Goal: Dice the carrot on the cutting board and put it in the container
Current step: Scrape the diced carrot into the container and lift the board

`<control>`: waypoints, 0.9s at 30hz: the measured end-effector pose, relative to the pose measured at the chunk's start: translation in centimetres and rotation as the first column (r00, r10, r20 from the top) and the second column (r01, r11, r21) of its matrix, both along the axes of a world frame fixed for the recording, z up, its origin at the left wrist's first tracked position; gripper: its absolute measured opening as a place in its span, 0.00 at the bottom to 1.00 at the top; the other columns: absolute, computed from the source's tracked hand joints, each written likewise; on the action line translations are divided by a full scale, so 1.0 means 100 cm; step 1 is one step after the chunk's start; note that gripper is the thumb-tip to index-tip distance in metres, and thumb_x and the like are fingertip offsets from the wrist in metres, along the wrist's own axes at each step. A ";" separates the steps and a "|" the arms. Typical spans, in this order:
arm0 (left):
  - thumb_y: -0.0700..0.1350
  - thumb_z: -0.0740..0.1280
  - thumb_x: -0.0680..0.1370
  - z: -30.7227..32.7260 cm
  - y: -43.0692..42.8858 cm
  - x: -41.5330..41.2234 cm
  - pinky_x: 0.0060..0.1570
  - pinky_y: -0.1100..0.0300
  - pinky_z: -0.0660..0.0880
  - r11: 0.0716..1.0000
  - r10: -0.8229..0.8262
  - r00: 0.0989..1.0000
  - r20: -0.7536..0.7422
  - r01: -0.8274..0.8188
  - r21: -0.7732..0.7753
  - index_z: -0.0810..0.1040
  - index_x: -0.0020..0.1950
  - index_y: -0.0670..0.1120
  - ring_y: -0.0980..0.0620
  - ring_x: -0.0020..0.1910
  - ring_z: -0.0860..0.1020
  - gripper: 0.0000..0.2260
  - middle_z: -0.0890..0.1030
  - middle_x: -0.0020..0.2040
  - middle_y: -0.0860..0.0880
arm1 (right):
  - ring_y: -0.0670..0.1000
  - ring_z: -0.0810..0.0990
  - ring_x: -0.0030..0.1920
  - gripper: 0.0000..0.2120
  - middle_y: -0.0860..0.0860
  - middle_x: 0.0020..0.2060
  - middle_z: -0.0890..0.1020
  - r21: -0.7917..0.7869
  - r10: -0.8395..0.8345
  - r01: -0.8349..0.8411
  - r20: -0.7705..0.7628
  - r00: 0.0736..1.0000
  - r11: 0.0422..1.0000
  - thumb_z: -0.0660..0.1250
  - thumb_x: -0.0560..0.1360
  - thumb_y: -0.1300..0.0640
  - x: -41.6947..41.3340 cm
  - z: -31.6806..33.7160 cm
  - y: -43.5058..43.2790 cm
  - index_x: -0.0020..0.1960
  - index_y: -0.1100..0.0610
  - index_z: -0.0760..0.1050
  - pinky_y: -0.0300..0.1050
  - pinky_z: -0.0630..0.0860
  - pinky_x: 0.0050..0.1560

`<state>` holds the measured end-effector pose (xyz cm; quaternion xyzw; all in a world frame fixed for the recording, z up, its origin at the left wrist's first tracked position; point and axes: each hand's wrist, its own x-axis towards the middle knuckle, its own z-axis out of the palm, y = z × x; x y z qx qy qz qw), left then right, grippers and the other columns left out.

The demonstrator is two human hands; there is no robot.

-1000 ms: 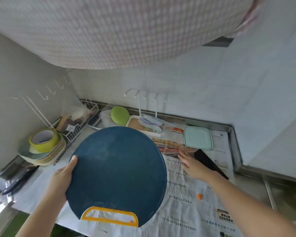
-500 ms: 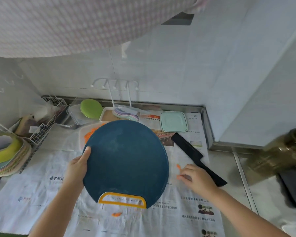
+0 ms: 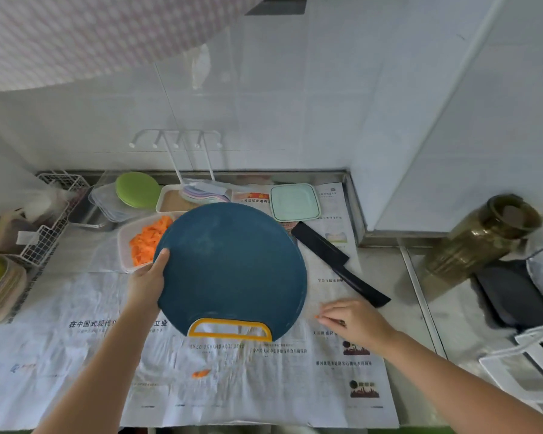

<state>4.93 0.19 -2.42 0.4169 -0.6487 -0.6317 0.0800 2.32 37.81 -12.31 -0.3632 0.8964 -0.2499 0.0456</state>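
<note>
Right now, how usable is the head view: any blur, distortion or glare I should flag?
Head view: soft, even daylight with no harsh glare. Wide-angle bending curves the wall tiles and counter edge. The brown jar at right is motion-smeared, and the fabric at the top is out of focus. The cutting board, diced carrot and both hands stay readable.

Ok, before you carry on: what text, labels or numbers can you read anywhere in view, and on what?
"在中国式现代": headline on the newspaper covering the counter, left of the cutting board; the rest is cut off by the left arm.
"立业": end of that same headline.
Other newspaper headlines and small print: too blurred to read.
No legible text on the cutting board, knife, container lid or jar.
</note>
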 end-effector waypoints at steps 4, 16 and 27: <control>0.46 0.66 0.79 -0.015 0.011 -0.004 0.50 0.52 0.72 0.994 -0.095 0.995 -0.011 0.094 -0.046 0.76 0.60 0.40 0.45 0.51 0.77 0.13 0.78 0.52 0.46 | 0.43 0.83 0.40 0.31 0.47 0.38 0.86 0.129 -0.049 0.042 0.053 0.997 0.991 0.52 0.80 0.34 0.011 0.000 0.016 0.42 0.53 0.85 0.37 0.80 0.45; 0.44 0.70 0.75 -0.045 0.006 -0.006 0.47 0.48 0.76 0.915 -0.254 0.940 0.227 0.310 -0.259 0.74 0.63 0.40 0.43 0.48 0.78 0.18 0.81 0.53 0.43 | 0.42 0.73 0.39 0.04 0.46 0.42 0.76 0.014 -0.364 0.367 0.172 0.915 0.930 0.71 0.75 0.62 -0.066 0.054 -0.018 0.49 0.56 0.82 0.33 0.70 0.44; 0.39 0.70 0.74 -0.064 0.008 -0.023 0.46 0.57 0.70 0.890 -0.244 0.915 0.322 0.342 -0.300 0.73 0.67 0.42 0.44 0.52 0.76 0.21 0.79 0.59 0.43 | 0.59 0.80 0.57 0.15 0.61 0.56 0.81 0.381 -0.750 0.647 0.305 0.587 0.661 0.61 0.81 0.58 -0.226 0.055 -0.085 0.59 0.69 0.76 0.46 0.74 0.46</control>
